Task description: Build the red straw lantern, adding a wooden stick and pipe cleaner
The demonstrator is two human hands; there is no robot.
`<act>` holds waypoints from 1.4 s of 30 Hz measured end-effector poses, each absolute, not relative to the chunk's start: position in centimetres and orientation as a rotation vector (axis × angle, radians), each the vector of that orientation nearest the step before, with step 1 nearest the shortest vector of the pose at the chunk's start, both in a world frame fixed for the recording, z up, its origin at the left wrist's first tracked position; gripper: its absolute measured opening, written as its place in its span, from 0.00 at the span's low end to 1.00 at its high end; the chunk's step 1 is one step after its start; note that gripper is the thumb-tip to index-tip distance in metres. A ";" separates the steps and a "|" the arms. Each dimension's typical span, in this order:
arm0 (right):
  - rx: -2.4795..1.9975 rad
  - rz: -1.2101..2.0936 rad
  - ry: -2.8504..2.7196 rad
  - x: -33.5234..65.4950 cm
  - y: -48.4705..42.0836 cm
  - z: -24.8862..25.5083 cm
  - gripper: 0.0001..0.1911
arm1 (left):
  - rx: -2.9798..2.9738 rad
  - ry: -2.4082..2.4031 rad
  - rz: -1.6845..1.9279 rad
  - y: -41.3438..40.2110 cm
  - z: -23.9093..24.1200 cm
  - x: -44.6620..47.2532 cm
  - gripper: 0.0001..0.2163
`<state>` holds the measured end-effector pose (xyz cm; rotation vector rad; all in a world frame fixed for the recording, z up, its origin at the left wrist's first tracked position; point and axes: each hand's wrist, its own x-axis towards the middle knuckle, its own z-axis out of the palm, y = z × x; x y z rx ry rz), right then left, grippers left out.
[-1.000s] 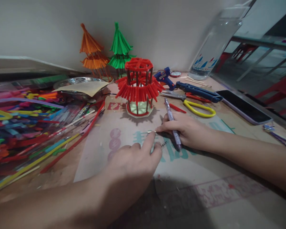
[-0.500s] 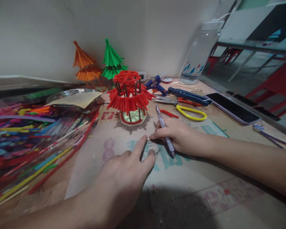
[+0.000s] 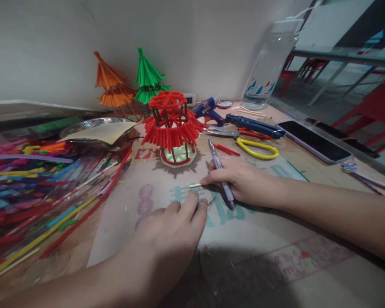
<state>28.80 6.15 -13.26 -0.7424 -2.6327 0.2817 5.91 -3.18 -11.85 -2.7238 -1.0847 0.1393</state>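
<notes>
Biggest first: we've got the counter [image 3: 64,259], then the printed sheet [image 3: 259,226] lying over it. Our red pipe-cleaner tower [image 3: 171,134] stands upright toward the back of that sheet, beyond our hands.

Hands-wise, our left hand [image 3: 173,226] looks let go: loosely curled, nothing visible in it, though we can't see the palm. Our right hand [image 3: 235,179] is the busy one, with the pen [image 3: 218,164] tucked slantwise through it, top end leaning away and a bit left.

Smallest is the bit that matters, the pale little stick [image 3: 195,185]. It's in front of the tower, right end pinched in our right fingertips, poking out to the left. Its long axis runs pretty much sideways. The right hand's touching it; the left index fingertip is just on the near side, seemingly not quite in contact.
</notes>
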 end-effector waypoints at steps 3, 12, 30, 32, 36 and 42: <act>-0.727 0.282 -2.623 28.8 6.2 -13.2 0.14 | -2.635 -0.991 0.077 -3.5 -12.1 6.1 0.25; -0.686 0.278 -2.634 28.9 6.3 -13.3 0.13 | -2.565 -1.016 -0.052 -3.9 -12.2 6.6 0.22; -0.678 0.286 -2.646 29.0 6.3 -13.3 0.13 | -2.622 -1.077 0.103 -3.7 -11.9 6.7 0.24; -0.677 0.291 -2.643 29.0 6.3 -13.3 0.12 | -2.682 -1.133 0.166 -3.4 -11.8 6.5 0.24; -0.687 0.299 -2.634 28.9 6.3 -13.2 0.12 | -2.759 -1.187 0.167 -2.9 -12.1 5.8 0.24; -0.682 0.285 -2.631 28.9 6.3 -13.3 0.12 | -2.746 -1.186 0.079 -3.1 -12.6 5.4 0.23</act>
